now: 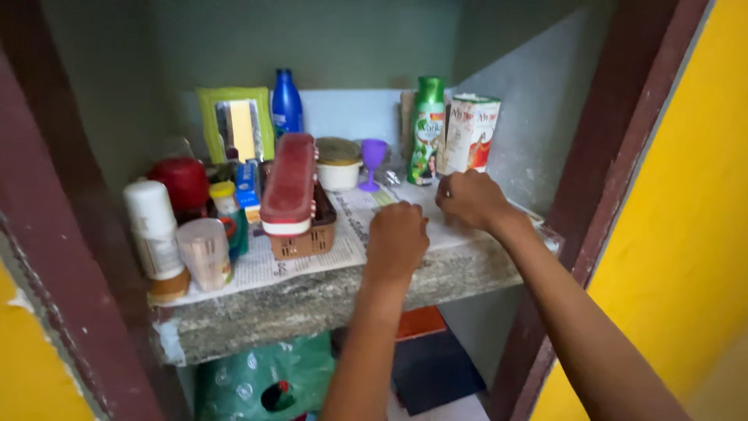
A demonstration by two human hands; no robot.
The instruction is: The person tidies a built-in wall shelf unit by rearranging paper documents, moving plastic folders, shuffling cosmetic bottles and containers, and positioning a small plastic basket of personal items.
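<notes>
Shelf paper (351, 226) under both clenched hands: left (396, 240), right (470, 199); basket (305, 238) holds a red box (290, 181).

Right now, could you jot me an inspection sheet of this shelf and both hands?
Surface: stone shelf lined with newspaper.
Job's things: left hand and right hand rest fisted on the paper; what they hold, cannot tell.
Clutter: red-lidded box on a brown basket, white bottle, blue bottle, green bottle, carton, purple goblet, green-framed mirror.
Grips: both closed.
Cables: nothing seen.
Surroundings: maroon frame, yellow wall.
</notes>
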